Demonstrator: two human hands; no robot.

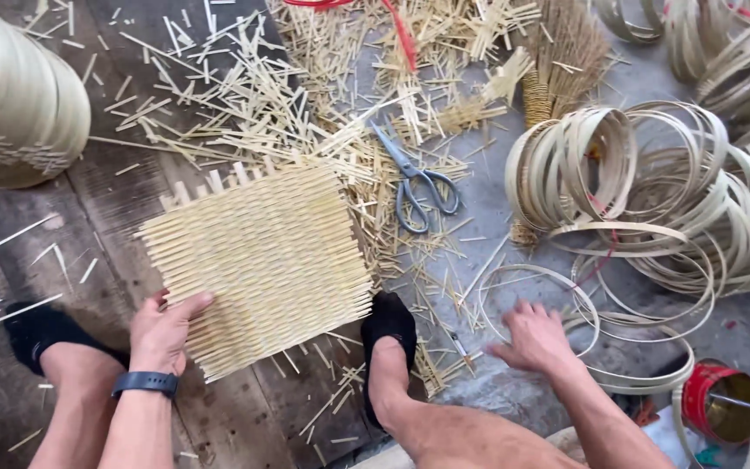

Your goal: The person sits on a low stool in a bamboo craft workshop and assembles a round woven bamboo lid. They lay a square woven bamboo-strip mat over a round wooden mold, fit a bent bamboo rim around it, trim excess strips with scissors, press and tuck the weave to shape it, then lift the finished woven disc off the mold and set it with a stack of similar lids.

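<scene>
A square woven bamboo mat (262, 260) lies on the dark wooden floor in front of me. My left hand (162, 334), with a dark band on the wrist, rests flat on the mat's near left edge. My right hand (533, 339) hovers with spread fingers over thin bamboo hoops (557, 295) on the floor to the right, holding nothing. My right foot in a black sock (388, 326) touches the mat's near right corner. My left foot (41, 334) is on the floor at the left.
Grey scissors (414, 182) lie beyond the mat among several loose bamboo splints (245, 95). Stacks of bamboo rings (653, 191) fill the right. A woven basket (10, 104) stands at the far left. A red tin (722, 404) sits at the lower right.
</scene>
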